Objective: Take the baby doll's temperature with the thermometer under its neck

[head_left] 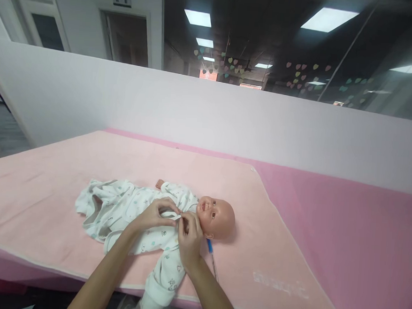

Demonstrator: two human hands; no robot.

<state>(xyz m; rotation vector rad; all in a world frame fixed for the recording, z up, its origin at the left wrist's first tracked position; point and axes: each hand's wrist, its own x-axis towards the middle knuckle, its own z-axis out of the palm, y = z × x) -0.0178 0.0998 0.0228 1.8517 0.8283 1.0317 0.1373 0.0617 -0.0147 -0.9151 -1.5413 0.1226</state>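
Observation:
A baby doll lies on its back with its head to the right. It wears a white printed baby outfit with long sleeves, its lower part spread flat to the left. At the chest, just below the doll's neck, my left hand pinches the front edge of the outfit between thumb and fingers. My right hand is closed on the same edge, its fingertips meeting those of the left. What lies between the fingertips is partly hidden. One sleeve hangs toward the near edge of the table.
Beside the doll's head, by my right wrist, lies a thin stick with a blue end. A pale pink mat covers the pink table. Behind rises a white partition with glass above it.

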